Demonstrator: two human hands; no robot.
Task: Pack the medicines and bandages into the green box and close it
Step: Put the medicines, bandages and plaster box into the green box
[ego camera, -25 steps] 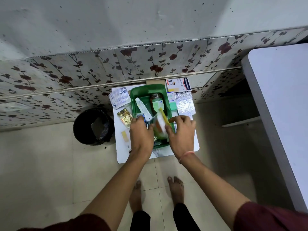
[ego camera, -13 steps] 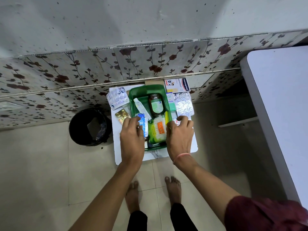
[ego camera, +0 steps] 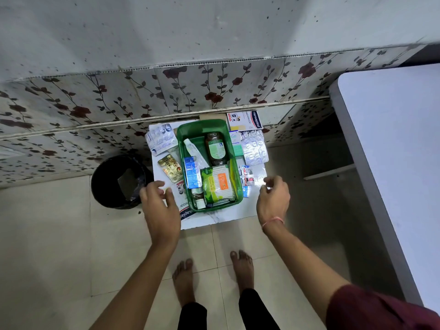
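Observation:
The green box stands open on a small white table. Inside lie a brown bottle, a white tube, a blue pack and a green-and-orange packet. Outside it lie silver blister strips, a gold blister strip, a clear blister pack, small sachets and a Hansaplast box. A second Hansaplast pack lies partly under the box. My left hand hovers left of the box, fingers apart. My right hand hovers at its right, holding nothing.
A black waste bin stands on the floor left of the table. A large white table fills the right side. A flower-patterned wall runs behind. My bare feet stand on floor tiles below.
Both hands have drawn back out of the green box and spread to its sides. The green-and-orange packet now lies uncovered inside the box.

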